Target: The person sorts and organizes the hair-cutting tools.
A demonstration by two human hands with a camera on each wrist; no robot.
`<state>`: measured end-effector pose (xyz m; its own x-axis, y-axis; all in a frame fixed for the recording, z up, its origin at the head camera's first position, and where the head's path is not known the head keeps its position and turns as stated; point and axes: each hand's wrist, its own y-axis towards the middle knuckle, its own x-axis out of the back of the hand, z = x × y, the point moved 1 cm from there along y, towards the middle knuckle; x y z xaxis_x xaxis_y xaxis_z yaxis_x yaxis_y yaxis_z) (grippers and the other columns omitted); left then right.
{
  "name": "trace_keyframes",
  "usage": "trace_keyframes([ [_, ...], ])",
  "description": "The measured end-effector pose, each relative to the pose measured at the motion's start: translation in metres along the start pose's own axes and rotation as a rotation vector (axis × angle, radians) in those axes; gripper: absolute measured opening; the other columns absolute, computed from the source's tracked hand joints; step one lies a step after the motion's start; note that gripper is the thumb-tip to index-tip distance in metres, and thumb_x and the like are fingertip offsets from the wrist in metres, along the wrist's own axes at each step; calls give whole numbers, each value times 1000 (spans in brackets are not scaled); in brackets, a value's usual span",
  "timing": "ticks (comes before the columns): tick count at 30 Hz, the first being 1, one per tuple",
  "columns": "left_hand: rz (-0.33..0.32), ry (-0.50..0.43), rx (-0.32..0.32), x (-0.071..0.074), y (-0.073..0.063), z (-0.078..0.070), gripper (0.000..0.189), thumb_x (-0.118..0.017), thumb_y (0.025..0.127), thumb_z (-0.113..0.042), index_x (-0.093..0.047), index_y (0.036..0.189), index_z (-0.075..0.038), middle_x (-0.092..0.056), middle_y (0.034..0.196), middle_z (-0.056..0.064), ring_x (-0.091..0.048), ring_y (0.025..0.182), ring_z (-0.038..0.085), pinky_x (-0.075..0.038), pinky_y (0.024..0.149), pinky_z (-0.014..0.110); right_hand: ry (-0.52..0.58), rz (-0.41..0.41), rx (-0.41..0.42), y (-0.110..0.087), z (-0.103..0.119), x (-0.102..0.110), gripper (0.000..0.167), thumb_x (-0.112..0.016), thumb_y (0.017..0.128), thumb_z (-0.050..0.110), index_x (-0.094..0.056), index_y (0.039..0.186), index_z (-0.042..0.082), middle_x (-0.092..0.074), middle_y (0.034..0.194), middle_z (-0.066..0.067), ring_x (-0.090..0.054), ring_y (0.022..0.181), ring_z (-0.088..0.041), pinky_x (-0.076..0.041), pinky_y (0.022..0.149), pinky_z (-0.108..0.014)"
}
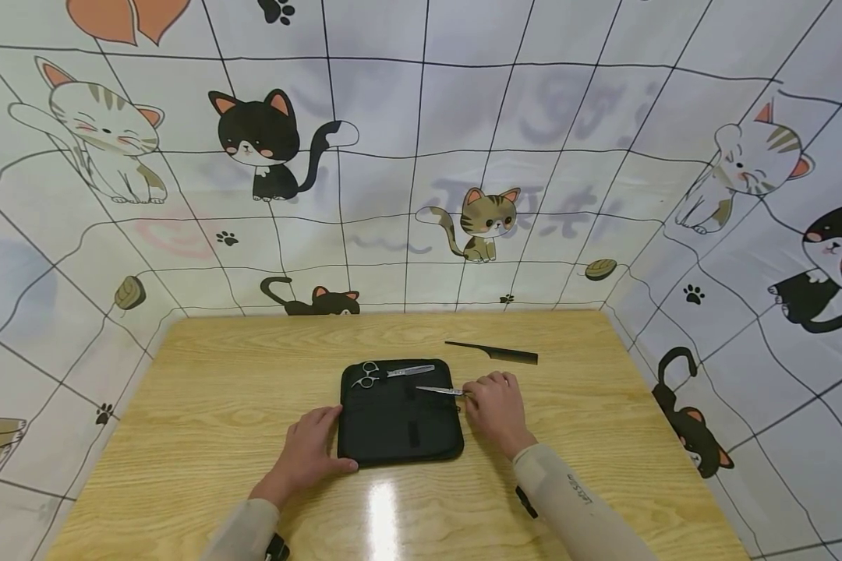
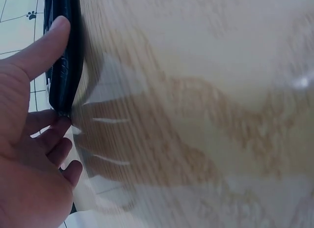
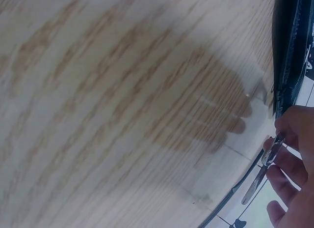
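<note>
A flat black zip case [image 1: 379, 436] lies on the table between my hands. At its left edge my left hand [image 1: 309, 448] holds the near corner, thumb along the near side, fingertips at the left side; in the left wrist view the thumb lies against the case [image 2: 67, 73]. My right hand [image 1: 497, 409] pinches silver scissors [image 1: 438, 389] by the handle end, blades pointing left over the case's right part. Part of their handle [image 3: 270, 154] shows between the fingers in the right wrist view. Another pair of scissors [image 1: 410, 371] rests across the case's far part, finger rings to the left.
Beyond the case, to the right, a black tail comb [image 1: 512, 357] lies on the wooden table [image 1: 238, 366]. Cat-printed cloth [image 1: 386, 179] hangs behind the table and along both sides.
</note>
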<state>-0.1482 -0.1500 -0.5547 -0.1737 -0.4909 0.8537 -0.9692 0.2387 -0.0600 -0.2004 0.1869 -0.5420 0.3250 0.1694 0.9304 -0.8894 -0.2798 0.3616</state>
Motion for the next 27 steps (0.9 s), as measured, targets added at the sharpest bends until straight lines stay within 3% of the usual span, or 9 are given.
trace_keyframes([
  [9,-16,95,23,-4,2,-2,103,-87,62,-53,-46,143,-5,-53,132,12,-43,129,33,-32,108,59,-6,6,34,4,3,-1,11,-76,84,19,-77,95,21,-75,93,1,-62,93,-24,-42,96,-47],
  [27,-12,111,25,-3,3,-6,98,-88,62,-52,-49,140,-5,-54,127,10,-43,127,31,-32,109,56,-103,-11,53,11,0,-5,15,-78,82,21,-77,97,23,-75,95,2,-61,95,-24,-42,95,-45],
])
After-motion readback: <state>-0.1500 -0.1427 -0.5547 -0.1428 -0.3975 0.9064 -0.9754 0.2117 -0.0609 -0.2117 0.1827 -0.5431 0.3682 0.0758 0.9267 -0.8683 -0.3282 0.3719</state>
